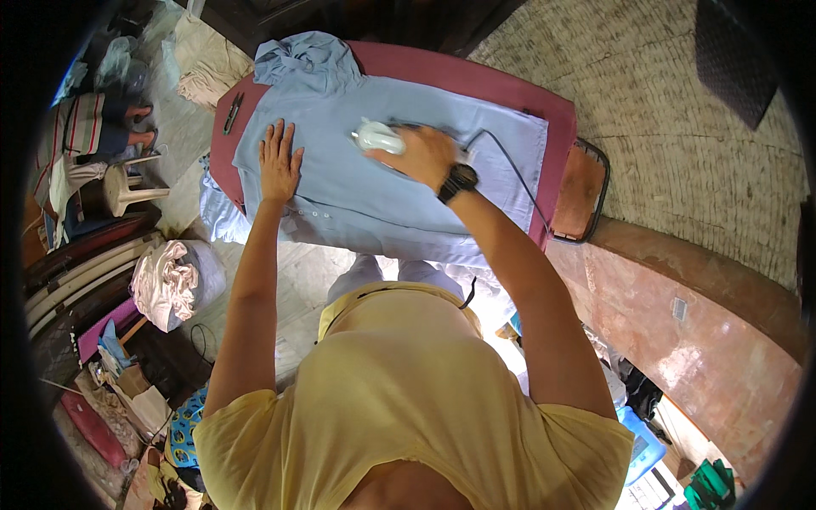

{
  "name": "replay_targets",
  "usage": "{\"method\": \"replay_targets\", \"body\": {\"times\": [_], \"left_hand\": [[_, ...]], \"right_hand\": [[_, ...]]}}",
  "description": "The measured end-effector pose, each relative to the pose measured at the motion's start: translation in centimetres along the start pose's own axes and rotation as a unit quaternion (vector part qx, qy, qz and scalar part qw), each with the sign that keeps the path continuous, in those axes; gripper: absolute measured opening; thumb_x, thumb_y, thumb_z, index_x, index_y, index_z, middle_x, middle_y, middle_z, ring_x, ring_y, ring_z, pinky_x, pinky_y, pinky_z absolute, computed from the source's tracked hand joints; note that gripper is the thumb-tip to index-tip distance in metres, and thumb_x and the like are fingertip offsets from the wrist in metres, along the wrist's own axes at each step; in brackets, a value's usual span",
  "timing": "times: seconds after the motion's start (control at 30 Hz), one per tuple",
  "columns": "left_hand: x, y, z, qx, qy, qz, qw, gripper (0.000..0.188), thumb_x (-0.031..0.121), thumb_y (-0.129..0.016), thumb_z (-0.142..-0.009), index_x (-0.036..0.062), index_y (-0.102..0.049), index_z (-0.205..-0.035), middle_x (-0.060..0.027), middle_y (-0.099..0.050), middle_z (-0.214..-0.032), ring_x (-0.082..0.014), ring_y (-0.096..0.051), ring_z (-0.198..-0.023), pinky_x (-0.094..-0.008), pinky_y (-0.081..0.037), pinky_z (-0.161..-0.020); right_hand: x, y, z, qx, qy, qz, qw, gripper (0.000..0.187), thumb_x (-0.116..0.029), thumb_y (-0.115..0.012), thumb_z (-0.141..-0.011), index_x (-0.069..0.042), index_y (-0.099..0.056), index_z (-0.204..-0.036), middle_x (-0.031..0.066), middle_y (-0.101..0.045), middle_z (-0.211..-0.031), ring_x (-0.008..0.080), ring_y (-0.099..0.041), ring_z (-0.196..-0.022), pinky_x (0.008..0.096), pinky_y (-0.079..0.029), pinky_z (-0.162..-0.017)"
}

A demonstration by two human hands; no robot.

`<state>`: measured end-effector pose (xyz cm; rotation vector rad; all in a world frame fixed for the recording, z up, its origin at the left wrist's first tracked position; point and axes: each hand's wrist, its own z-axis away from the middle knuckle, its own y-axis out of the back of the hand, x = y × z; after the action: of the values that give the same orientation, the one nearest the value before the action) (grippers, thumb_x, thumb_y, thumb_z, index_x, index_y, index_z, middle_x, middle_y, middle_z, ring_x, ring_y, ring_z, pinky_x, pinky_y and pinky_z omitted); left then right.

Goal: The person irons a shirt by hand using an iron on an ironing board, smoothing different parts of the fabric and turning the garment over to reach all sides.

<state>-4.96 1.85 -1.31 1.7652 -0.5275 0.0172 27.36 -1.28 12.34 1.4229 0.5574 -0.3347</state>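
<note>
A light blue garment (340, 183) with a row of small buttons lies spread over a maroon ironing board (476, 71), its near edge hanging over the front. Toward the board's far left, part of the cloth is bunched up (308, 61). My left hand (279, 161) rests flat on the garment, fingers stretched out. In my right hand (425, 155) is a white iron (379, 138), set on the middle of the cloth and slightly blurred. A dark cord (510, 166) runs from it across the garment to the board's right end. On my right wrist sits a black watch (457, 183).
Small dark thread snips (232, 113) lie at the board's left end. A metal-framed iron rest (580, 191) juts from its right end, near a stone ledge (680, 297). At left are a bundle of pale cloth (166, 285), a plastic stool (126, 189) and another person's feet (141, 126).
</note>
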Motion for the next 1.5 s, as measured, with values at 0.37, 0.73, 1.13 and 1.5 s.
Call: {"method": "replay_targets", "body": {"times": [0.37, 0.73, 1.13, 1.5], "left_hand": [[0.3, 0.3, -0.3, -0.005, 0.001, -0.012, 1.000, 0.056, 0.042, -0.042, -0.103, 0.0196, -0.035, -0.153, -0.0056, -0.027, -0.162, -0.0325, -0.022, -0.149, -0.0515, -0.017, -0.120], [0.2, 0.2, -0.9, 0.006, 0.047, 0.080, 0.996, 0.049, 0.034, -0.050, -0.099, 0.0177, -0.047, -0.144, -0.0065, -0.033, -0.158, -0.0346, -0.024, -0.148, -0.0551, -0.016, -0.120], [7.3, -0.5, -2.0, 0.003, -0.037, 0.101, 0.994, 0.040, 0.029, -0.047, -0.102, 0.0181, -0.050, -0.141, -0.0070, -0.039, -0.153, -0.0345, -0.028, -0.146, -0.0574, -0.019, -0.117], [17.8, -3.6, -4.3, -0.028, -0.160, 0.138, 0.977, 0.044, 0.032, -0.048, -0.102, 0.0212, -0.047, -0.144, -0.0056, -0.037, -0.156, -0.0337, -0.028, -0.146, -0.0592, -0.022, -0.116]], "right_hand": [[9.3, 5.8, 2.9, -0.021, -0.015, 0.072, 0.997, 0.066, -0.076, -0.065, -0.074, -0.016, -0.076, -0.101, 0.0128, -0.074, -0.085, 0.0336, -0.071, -0.079, 0.0450, -0.056, -0.072], [6.6, 4.0, 0.1, -0.038, 0.057, 0.134, 0.989, 0.073, -0.078, -0.062, -0.074, -0.010, -0.076, -0.097, 0.0193, -0.073, -0.087, 0.0379, -0.071, -0.082, 0.0497, -0.055, -0.074], [0.4, 1.9, -6.5, 0.020, -0.077, 0.033, 0.996, 0.079, -0.078, -0.060, -0.077, -0.002, -0.075, -0.094, 0.0232, -0.071, -0.084, 0.0411, -0.070, -0.081, 0.0490, -0.055, -0.071], [6.8, 4.6, 8.2, 0.077, -0.213, 0.017, 0.974, 0.065, -0.070, -0.063, -0.081, -0.008, -0.075, -0.097, 0.0189, -0.072, -0.083, 0.0392, -0.070, -0.080, 0.0481, -0.056, -0.073]]}}
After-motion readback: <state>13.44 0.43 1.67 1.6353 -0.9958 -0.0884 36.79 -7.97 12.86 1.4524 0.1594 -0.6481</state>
